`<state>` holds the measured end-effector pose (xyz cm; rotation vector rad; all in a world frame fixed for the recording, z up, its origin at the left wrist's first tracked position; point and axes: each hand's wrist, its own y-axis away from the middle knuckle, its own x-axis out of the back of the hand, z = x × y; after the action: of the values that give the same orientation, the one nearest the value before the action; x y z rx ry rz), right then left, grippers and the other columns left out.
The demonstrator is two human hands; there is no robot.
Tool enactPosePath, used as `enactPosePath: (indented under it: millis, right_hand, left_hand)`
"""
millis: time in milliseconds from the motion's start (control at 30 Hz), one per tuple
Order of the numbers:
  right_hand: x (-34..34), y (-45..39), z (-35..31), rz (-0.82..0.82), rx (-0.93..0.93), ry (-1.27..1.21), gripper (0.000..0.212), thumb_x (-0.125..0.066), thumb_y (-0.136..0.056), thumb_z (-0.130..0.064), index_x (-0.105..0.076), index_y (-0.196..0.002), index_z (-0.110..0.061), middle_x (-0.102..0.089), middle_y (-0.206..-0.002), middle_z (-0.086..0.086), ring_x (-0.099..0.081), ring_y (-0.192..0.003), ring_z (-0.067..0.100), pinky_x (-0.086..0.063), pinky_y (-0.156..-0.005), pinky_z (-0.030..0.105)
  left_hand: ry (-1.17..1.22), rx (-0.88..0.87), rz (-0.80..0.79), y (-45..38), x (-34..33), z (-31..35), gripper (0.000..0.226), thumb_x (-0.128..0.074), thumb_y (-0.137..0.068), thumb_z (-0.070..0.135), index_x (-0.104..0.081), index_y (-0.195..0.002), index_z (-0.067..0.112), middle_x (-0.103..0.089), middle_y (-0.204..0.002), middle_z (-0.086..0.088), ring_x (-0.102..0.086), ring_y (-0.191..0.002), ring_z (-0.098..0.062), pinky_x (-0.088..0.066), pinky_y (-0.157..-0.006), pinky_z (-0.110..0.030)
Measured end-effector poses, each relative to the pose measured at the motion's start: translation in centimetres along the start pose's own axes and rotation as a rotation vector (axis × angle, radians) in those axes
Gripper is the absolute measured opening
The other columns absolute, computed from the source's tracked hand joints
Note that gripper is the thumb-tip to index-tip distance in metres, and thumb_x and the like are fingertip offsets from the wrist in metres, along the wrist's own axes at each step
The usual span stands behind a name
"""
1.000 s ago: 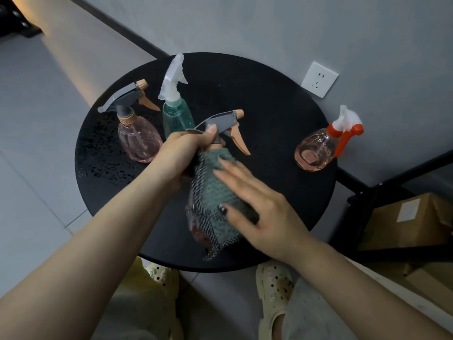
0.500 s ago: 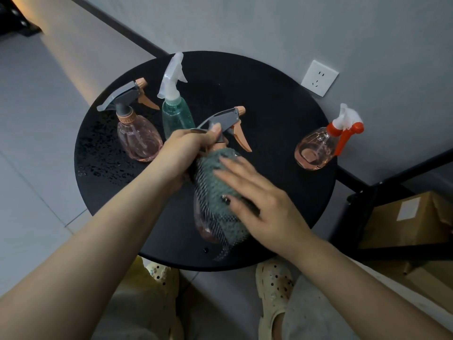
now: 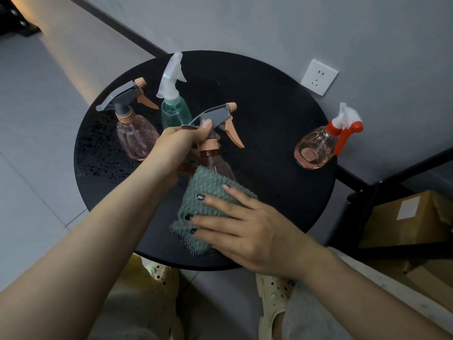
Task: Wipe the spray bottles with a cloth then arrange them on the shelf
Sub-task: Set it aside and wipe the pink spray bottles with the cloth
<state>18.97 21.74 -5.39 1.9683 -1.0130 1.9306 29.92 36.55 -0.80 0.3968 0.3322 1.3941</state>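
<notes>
Left hand has its grip curled round the neck and grey trigger head of a pink bottle, holding it tilted above the round black surface. Right hand has its fingers spread fairly flat over a grey-green cloth, pressing it onto the lower body of that bottle. Can't tell what the thumb is doing under there, it's hidden. So this looks like mid-wipe on one bottle, nothing more.

Three others stand on the surface: another pink one with a grey head at the far left, a teal one with a white head just beside it, and a pink one with an orange trigger out near the right rim. The left part of the surface is speckled with what looks like water drops.

Stuff that could go sideways, just my guess:
- The left grip is right at the trigger. Squeeze harder while scrubbing and it might spray, if there's liquid in it.
- The cloth is only pressed on, not wrapped, so it could slide off the smooth plastic and drop.
- The left forearm sits near the two standing bottles; a wide wiping swing could knock them over.
- The orange-trigger bottle is near the rim, so a bump to the surface could send it off.

The dark shelf frame is off to the right, with a cardboard box inside it.
</notes>
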Motion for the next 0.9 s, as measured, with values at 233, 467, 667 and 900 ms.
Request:
enactPosePath:
  millis: [233, 467, 667, 900]
  right_hand:
    - [0.6, -0.2, 1.0, 0.143, -0.388, -0.322, 0.040, -0.047, -0.096, -0.030, -0.051, -0.134, -0.019, -0.040, -0.146, -0.006, -0.024, -0.142, 0.016, -0.021, -0.117, 0.030]
    - [0.4, -0.6, 0.7, 0.178, -0.636, -0.640, 0.050, -0.043, -0.094, -0.040, -0.029, -0.142, -0.039, -0.017, -0.153, -0.020, -0.017, -0.141, -0.002, -0.023, -0.111, 0.014]
    - [0.0, -0.1, 0.1, 0.008, -0.110, -0.029, 0.037, -0.052, -0.095, -0.027, -0.056, -0.130, -0.016, -0.048, -0.142, 0.003, -0.030, -0.138, 0.028, -0.022, -0.116, 0.043]
    - [0.0, 0.1, 0.8, 0.042, -0.243, -0.128, 0.037, -0.046, -0.097, -0.029, -0.054, -0.132, -0.019, -0.043, -0.146, 0.000, -0.027, -0.141, 0.024, -0.025, -0.114, 0.040]
  left_hand:
    - [0.033, 0.011, -0.045, 0.0, -0.7, -0.3, 0.024, -0.062, -0.089, 0.030, -0.068, -0.076, 0.011, -0.066, -0.061, -0.002, -0.059, -0.051, -0.014, -0.047, -0.053, -0.018]
    - [0.028, 0.021, -0.032, 0.0, -0.7, -0.2, 0.023, -0.061, -0.089, 0.030, -0.069, -0.082, 0.010, -0.070, -0.070, -0.003, -0.065, -0.058, -0.014, -0.051, -0.055, -0.019]
    - [0.049, 0.011, -0.007, 0.1, -0.1, 0.2, 0.022, -0.058, -0.092, 0.029, -0.066, -0.085, 0.009, -0.061, -0.068, -0.003, -0.051, -0.035, -0.004, -0.035, -0.038, -0.009]
    - [0.034, 0.002, -0.023, 0.2, -0.6, -0.1, 0.025, -0.060, -0.091, 0.028, -0.066, -0.073, 0.012, -0.061, -0.053, 0.001, -0.052, -0.039, -0.008, -0.040, -0.042, -0.013]
